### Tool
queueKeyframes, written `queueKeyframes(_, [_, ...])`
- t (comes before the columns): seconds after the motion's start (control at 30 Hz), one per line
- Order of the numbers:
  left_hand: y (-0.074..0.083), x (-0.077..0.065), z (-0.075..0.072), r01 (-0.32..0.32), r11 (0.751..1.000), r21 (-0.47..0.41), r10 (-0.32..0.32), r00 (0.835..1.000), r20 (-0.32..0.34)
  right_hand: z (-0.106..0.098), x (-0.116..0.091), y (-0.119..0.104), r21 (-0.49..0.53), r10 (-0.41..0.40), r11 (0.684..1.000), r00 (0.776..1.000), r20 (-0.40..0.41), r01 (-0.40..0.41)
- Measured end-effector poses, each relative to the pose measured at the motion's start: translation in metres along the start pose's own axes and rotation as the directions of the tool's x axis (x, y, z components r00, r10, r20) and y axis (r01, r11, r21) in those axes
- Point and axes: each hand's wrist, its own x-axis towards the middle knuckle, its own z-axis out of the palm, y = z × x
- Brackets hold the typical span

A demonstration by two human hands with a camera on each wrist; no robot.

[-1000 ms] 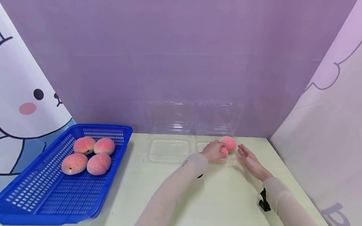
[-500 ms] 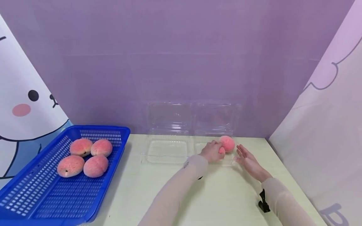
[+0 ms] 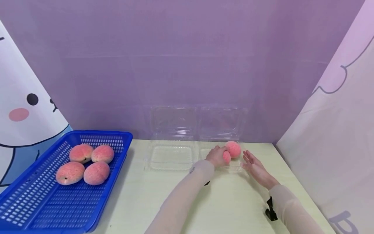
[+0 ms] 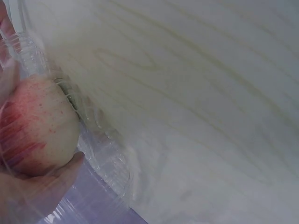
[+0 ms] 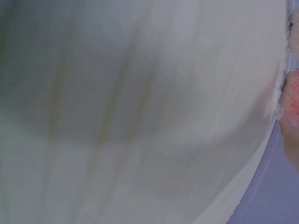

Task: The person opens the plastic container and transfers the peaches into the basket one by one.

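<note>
My left hand (image 3: 217, 156) grips a pink peach (image 3: 226, 157) inside the right-hand clear plastic clamshell box (image 3: 233, 168). In the left wrist view, fingers (image 4: 70, 170) curl round this red-and-cream peach (image 4: 39, 126) by the ribbed plastic wall. A second peach (image 3: 233, 149) sits right behind it in the same box. Just right of that box, my right hand (image 3: 257, 170) is held with its fingers extended and nothing in its grasp. The right wrist view mostly shows the tabletop, with part of a peach (image 5: 292, 98) at its right edge.
Another open clear box (image 3: 171, 157) stands to the left, joined or set close beside the first; both lids (image 3: 174, 120) stand up against the purple backdrop. A blue plastic basket (image 3: 70, 201) at the left holds several peaches (image 3: 96, 173). Printed curtains flank the pale table (image 3: 225, 208).
My left hand has shifted slightly left with the peach, away from the right hand. The right hand stays beside the box, fingers extended. The head view has turned a little.
</note>
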Motion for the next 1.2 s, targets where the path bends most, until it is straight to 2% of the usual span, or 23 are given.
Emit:
queueKeyframes(0.47, [-0.003, 0.006, 0.004, 0.011, 1.000, -0.025, -0.012, 0.999, -0.037, 0.001, 0.001, -0.001, 0.003, 0.006, 1.000, 1.000, -0.018, -0.006])
queueKeyframes(0.63, [-0.005, 0.006, 0.002, 0.024, 1.000, -0.006, -0.024, 0.999, -0.028, 0.001, 0.001, -0.001, -0.008, 0.006, 1.000, 1.000, -0.008, -0.006])
queueKeyframes(0.97, [-0.003, -0.002, -0.007, 0.046, 0.998, -0.036, -0.047, 0.999, -0.018, 0.002, 0.001, -0.006, -0.013, 0.010, 1.000, 1.000, 0.001, -0.010])
queueKeyframes(1.2, [-0.003, -0.003, -0.010, 0.017, 0.999, -0.031, -0.018, 0.999, -0.033, 0.004, 0.001, -0.008, -0.005, 0.002, 1.000, 1.000, 0.015, -0.002])
